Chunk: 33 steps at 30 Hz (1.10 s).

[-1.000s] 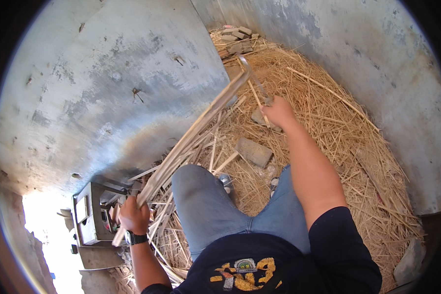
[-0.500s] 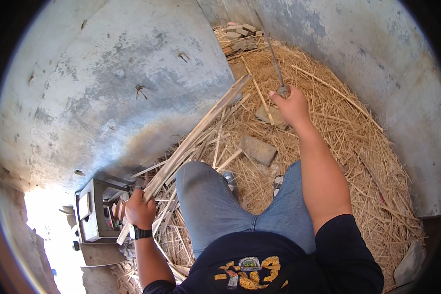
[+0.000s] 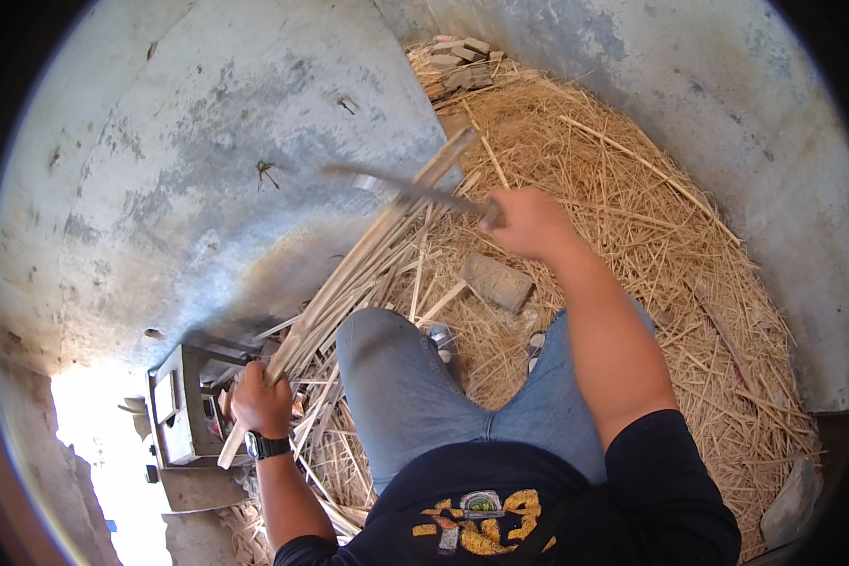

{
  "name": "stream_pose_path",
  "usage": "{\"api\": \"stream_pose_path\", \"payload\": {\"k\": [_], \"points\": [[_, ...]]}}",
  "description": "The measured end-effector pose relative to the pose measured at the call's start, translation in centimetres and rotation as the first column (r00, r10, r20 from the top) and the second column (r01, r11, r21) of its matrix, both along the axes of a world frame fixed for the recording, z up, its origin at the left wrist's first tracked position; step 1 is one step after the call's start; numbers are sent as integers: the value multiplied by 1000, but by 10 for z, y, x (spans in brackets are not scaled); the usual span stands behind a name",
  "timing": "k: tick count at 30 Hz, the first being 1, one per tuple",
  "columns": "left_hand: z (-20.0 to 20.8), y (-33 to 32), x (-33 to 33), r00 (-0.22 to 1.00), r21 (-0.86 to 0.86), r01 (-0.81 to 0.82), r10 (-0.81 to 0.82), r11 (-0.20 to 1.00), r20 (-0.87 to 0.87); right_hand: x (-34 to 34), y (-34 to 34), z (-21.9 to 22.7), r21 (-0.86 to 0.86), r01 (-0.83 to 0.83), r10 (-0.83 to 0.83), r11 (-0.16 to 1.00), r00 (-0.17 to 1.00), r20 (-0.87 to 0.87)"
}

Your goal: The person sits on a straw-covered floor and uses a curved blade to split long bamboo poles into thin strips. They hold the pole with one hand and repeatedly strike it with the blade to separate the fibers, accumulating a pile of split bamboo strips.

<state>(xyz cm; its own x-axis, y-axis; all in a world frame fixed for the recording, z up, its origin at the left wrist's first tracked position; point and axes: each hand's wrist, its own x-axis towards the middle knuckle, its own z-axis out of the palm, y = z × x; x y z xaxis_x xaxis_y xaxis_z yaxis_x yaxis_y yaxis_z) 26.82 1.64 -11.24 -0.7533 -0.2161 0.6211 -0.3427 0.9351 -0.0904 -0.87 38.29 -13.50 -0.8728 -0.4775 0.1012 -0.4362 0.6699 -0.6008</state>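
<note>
My left hand point(image 3: 262, 401), a watch on its wrist, is closed around the lower part of a long pale bamboo strip point(image 3: 335, 288). The strip slants up and away to the right, and a short end sticks out below the fist. My right hand point(image 3: 530, 223) grips the handle of a long-bladed knife point(image 3: 401, 185). Its blade points left and looks smeared by motion. In the picture the blade crosses the strip near its far end; whether the two touch I cannot tell.
More split strips point(image 3: 387, 274) lie beside my left knee. A brick point(image 3: 497, 282) rests on shavings point(image 3: 632, 274) ahead of my feet. Bricks point(image 3: 459, 61) are piled far back. A wooden box frame point(image 3: 184, 415) stands left, and a grey wall point(image 3: 208, 189) rises behind the strip.
My right hand has come left and slightly nearer, swinging the knife's blade from pointing far ahead to pointing left across the strip. My left hand has shifted slightly, still holding the strip.
</note>
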Motion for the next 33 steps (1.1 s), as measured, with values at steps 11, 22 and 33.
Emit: {"api": "stream_pose_path", "payload": {"k": [11,22,33], "points": [[-2,-6,2,999,-78,18,-22,997,-50,22,-10,17,153,-144,161,978,982,-100],[2,-18,8,995,-139,88,-92,986,-24,5,-1,3,0,-3,3,1000,1000,3],[0,-23,14,999,-84,43,-45,996,-15,-16,19,-4,-12,209,-209,978,978,22]]}}
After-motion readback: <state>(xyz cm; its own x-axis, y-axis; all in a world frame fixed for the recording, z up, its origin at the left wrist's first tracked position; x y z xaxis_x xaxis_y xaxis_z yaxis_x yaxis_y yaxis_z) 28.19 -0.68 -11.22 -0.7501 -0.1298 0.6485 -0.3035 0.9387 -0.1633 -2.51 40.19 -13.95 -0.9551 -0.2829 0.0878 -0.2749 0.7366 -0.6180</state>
